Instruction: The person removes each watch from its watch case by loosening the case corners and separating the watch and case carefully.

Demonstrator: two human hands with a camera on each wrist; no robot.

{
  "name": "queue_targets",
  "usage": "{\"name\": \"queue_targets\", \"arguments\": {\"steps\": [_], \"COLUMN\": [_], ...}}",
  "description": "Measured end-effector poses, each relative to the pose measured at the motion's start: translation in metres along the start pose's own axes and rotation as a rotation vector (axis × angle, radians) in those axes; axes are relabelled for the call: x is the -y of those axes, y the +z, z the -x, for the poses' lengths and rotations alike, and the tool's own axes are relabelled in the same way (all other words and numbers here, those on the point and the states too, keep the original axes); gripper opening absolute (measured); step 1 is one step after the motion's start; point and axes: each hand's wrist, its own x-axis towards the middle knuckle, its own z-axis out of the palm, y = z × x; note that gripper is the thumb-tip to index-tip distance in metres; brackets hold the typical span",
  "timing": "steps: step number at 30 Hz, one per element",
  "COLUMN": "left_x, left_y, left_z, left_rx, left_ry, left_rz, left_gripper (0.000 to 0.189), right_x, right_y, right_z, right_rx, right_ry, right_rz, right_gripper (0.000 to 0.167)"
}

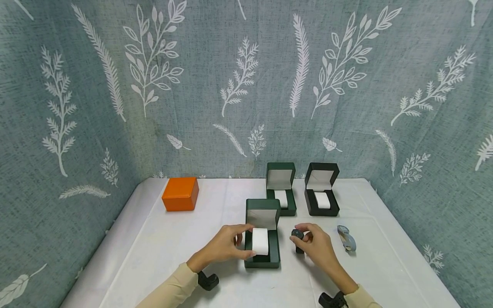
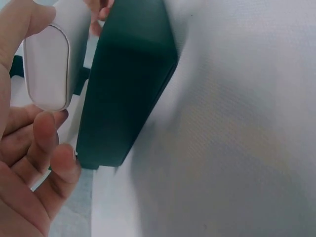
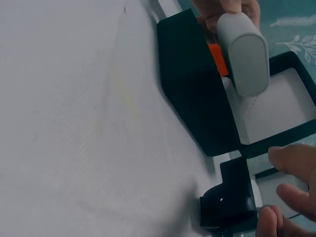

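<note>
Grey-green cloth printed with white leaves and ferns hangs behind and beside a desk (image 1: 161, 239) covered in white.

At the near centre of the desk stands an open dark green watch box (image 1: 263, 250), its lid upright at the far side. In it sits a white cushion (image 1: 259, 241), and the left hand (image 1: 224, 247) pinches that cushion from the 9 o'clock side, thumb at the near end and fingers at the far end. The left wrist view shows the cushion's rounded end between thumb and fingers (image 2: 47, 133), with the box's dark outer wall just beside it.

At 3 o'clock from this box, just apart from it, the right hand (image 1: 317, 246) holds a dark watch (image 1: 297, 235) in curled fingers, the watch standing on the desk. The right wrist view shows the black watch body and strap by the fingertips (image 3: 291, 163), with the box's corner close by.

Further toward 3 o'clock, a blue-grey watch (image 1: 346, 238) lies flat on the desk, apart from the hand. At 12 o'clock from the near box stands a second green box (image 1: 282, 188), open, with a white cushion inside; beside it at 1 o'clock is an open black box (image 1: 322, 188), likewise cushioned. A closed orange box (image 1: 180, 194) sits at 10 o'clock, well apart.

No brand, label or writing can be read on any box or watch.
</note>
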Motion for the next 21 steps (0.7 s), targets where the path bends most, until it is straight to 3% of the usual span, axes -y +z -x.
{"name": "queue_targets", "arguments": {"steps": [10,21], "left_x": [0.003,0.004], "left_y": [0.000,0.000], "left_z": [0.001,0.001], "left_rx": [-0.018,-0.030], "left_ry": [-0.009,0.000], "left_rz": [-0.012,-0.007], "left_gripper": [0.072,0.072], "right_x": [0.011,0.015], "right_y": [0.005,0.017], "right_z": [0.001,0.007], "right_rx": [0.130,0.262], "right_ry": [-0.083,-0.193], "right_rz": [-0.105,-0.118], "right_gripper": [0.041,0.048]}}
